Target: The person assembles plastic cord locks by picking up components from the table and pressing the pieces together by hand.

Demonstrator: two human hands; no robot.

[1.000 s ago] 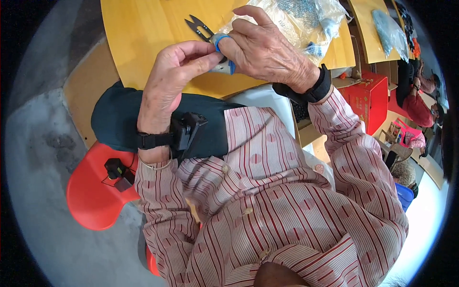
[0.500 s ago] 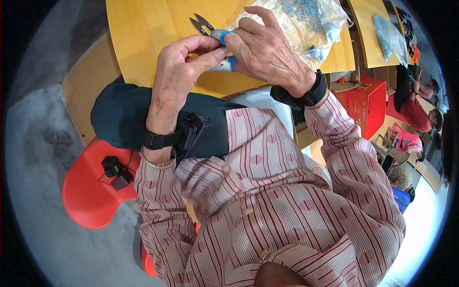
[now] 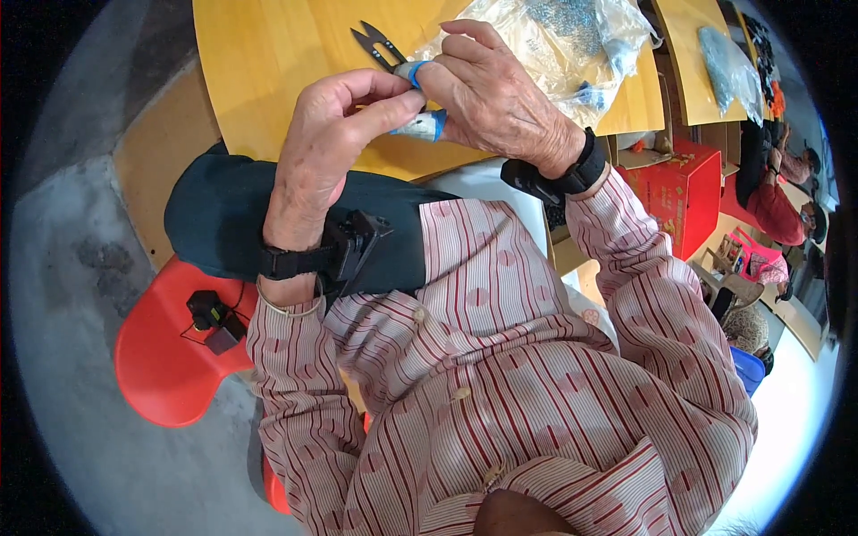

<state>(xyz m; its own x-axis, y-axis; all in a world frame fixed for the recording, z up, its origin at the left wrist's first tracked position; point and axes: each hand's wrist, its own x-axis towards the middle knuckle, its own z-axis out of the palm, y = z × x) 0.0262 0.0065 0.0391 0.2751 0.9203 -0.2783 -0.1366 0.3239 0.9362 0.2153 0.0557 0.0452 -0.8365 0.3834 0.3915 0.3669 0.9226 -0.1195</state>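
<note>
My left hand (image 3: 335,125) and my right hand (image 3: 500,98) meet over the near edge of the yellow table (image 3: 277,67). Thumb and forefinger of the left are pinched together at the right hand's fingertips. Whatever lies between them is too small or hidden to make out. Two right-hand digits wear whitish wraps with blue bands (image 3: 420,125); the other fingers are bent. Just beyond the fingertips, dark thread snips (image 3: 378,46) lie on the table, blades apart and pointing away. To their right spreads a clear plastic bag (image 3: 527,62) with small bluish pieces in it.
A red stool (image 3: 170,357) at the left carries a small black device (image 3: 214,313). Right of the table stands a red box (image 3: 684,196). Another table holds a bag of bluish pieces (image 3: 719,67). Other people (image 3: 776,205) sit at the far right.
My hands stay together at nearly the same spot. The left hand and wrist have shifted slightly left and down, and the wrapped digit shows a little more.
</note>
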